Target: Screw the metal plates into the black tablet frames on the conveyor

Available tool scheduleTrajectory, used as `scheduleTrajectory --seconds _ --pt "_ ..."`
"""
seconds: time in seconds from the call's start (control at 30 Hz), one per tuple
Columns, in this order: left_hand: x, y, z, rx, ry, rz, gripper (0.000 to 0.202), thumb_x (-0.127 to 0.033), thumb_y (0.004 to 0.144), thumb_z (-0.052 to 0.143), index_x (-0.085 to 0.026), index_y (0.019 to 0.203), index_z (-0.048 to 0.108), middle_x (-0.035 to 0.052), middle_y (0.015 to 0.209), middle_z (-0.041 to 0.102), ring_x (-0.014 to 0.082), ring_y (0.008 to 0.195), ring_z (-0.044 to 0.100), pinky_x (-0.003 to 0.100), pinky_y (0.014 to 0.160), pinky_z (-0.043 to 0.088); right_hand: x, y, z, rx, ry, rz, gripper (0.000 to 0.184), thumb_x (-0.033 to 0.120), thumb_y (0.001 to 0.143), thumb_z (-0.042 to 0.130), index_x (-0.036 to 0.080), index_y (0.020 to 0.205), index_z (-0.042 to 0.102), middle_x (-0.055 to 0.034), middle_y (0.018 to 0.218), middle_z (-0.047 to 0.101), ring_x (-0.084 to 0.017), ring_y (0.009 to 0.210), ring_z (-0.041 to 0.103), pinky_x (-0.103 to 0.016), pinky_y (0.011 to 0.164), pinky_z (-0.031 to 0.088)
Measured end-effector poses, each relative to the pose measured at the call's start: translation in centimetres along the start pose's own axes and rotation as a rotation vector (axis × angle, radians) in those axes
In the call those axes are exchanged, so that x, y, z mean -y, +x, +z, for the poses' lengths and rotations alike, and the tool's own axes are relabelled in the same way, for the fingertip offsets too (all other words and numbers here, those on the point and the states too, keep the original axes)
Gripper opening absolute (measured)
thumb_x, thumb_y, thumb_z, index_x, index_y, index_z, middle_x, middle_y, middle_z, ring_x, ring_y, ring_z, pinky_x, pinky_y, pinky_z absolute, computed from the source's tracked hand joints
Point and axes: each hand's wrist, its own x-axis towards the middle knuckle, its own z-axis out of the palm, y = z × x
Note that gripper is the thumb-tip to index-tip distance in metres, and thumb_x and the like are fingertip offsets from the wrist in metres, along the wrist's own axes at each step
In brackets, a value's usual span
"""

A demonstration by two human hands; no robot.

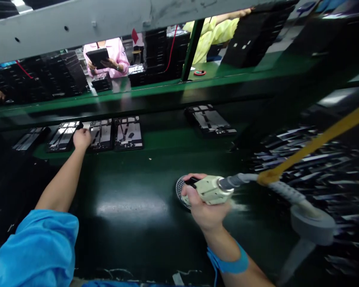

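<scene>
My left hand (82, 138) reaches to the row at the back of the green bench. Its fingers are curled at the gap between a flat black-framed device panel (63, 136) and a second device panel (101, 134); what they grip is hidden. In my right hand (208, 209) is a cream-coloured hand tool (214, 190) with a black button. Its round perforated disc (181, 191) faces left, above the bench surface. A grey corrugated hose or cable (242, 179) runs from the tool's rear. A blue band (231, 261) circles my right wrist.
More device panels stand in the row, one device panel (211, 120) apart on the right. A yellow strap (317, 143) holds the hose. Blurred stacked parts (326, 167) fill the right side. Beyond the rail, a person in pink (121, 56) holds a dark panel.
</scene>
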Motion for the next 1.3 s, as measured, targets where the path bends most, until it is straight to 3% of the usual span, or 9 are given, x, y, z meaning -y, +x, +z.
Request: scheduleTrajectory --seconds 0.13,0.23,0.3,0.4,0.67,0.87,1.07,1.2,1.3 --pt "-2.6 -0.6 5.7 0.148 0.084 0.018 0.032 -0.038 0.097 0.07 -0.015 0.119 0.068 0.0111 0.129 0.066 0.0271 0.121 0.063 0.051 0.105 0.052 -0.2 -0.2 -0.1 0.028 -0.022 0.01 0.024 0.021 0.085 0.075 0.021 0.107 0.067 -0.0033 0.088 0.073 -0.017 0.06 0.068 -0.036 0.061 0.059" --pt "-4.5 -1.0 9.9 0.181 0.097 -0.04 0.038 -0.037 0.097 0.07 -0.012 0.126 0.065 0.014 0.132 0.064 0.0278 0.12 0.064 0.05 0.103 0.054 -0.4 -0.3 -0.1 0.041 -0.067 0.009 0.021 0.022 0.084 0.075 0.021 0.104 0.068 -0.0045 0.089 0.073 -0.019 0.065 0.07 -0.036 0.062 0.06" --pt "-5.5 -1.0 11.3 0.182 0.081 -0.09 0.041 -0.038 0.097 0.07 -0.012 0.129 0.064 0.015 0.133 0.063 0.0277 0.119 0.064 0.049 0.101 0.056 -0.6 -0.3 -0.1 0.035 -0.086 -0.006 0.02 0.022 0.084 0.074 0.02 0.103 0.068 -0.0059 0.091 0.074 -0.021 0.07 0.072 -0.035 0.062 0.061" --pt "-6.2 -1.3 11.9 0.174 0.028 -0.156 0.042 -0.037 0.097 0.07 -0.012 0.13 0.063 0.0148 0.133 0.063 0.0274 0.117 0.065 0.047 0.099 0.057 -0.8 -0.2 -0.2 0.018 -0.095 -0.032 0.021 0.022 0.083 0.074 0.02 0.103 0.068 -0.0067 0.093 0.074 -0.022 0.074 0.073 -0.036 0.064 0.062" --pt "-6.4 -5.7 11.3 0.126 -0.369 -0.192 0.037 -0.04 0.1 0.066 -0.015 0.127 0.064 0.0096 0.125 0.066 0.0239 0.106 0.068 0.043 0.09 0.061 -1.0 0.2 -0.2 0.007 -0.094 -0.054 0.02 0.025 0.083 0.074 0.021 0.103 0.068 -0.0042 0.091 0.075 -0.02 0.072 0.073 -0.035 0.067 0.063" --pt "-5.5 -10.6 7.6 0.124 -0.722 -0.231 0.041 -0.035 0.103 0.062 -0.017 0.14 0.059 0.0115 0.125 0.07 0.0213 0.103 0.072 0.041 0.09 0.061 -1.0 0.4 -0.1 -0.029 -0.131 -0.075 0.019 0.03 0.085 0.075 0.021 0.101 0.07 -0.0037 0.089 0.075 -0.021 0.076 0.074 -0.035 0.075 0.062" --pt "-1.7 -21.1 2.7 0.252 -0.894 -0.324 0.049 -0.028 0.093 0.073 -0.024 0.141 0.064 0.0096 0.115 0.077 0.0214 0.095 0.076 0.036 0.087 0.063 -0.5 0.6 0.2 -0.028 -0.12 -0.055 0.02 0.035 0.085 0.075 0.021 0.1 0.07 -0.0042 0.088 0.076 -0.022 0.084 0.075 -0.035 0.078 0.062" --pt "0.4 -28.8 1.4 0.357 -0.893 -0.416 0.057 -0.03 0.087 0.078 -0.027 0.142 0.063 0.0081 0.112 0.077 0.0217 0.088 0.076 0.035 0.078 0.064 -0.5 0.6 0.4 -0.045 -0.081 -0.06 0.022 0.034 0.086 0.075 0.02 0.102 0.069 -0.0042 0.09 0.075 -0.022 0.086 0.075 -0.036 0.08 0.062" --pt "1.7 -32.3 0.9 0.4 -0.766 -0.376 0.069 -0.043 0.086 0.078 -0.029 0.15 0.056 0.0069 0.106 0.076 0.0215 0.082 0.074 0.035 0.073 0.063 -0.5 0.7 0.5 -0.066 -0.045 -0.069 0.021 0.034 0.087 0.075 0.021 0.102 0.069 -0.0039 0.091 0.075 -0.021 0.084 0.074 -0.036 0.078 0.062"
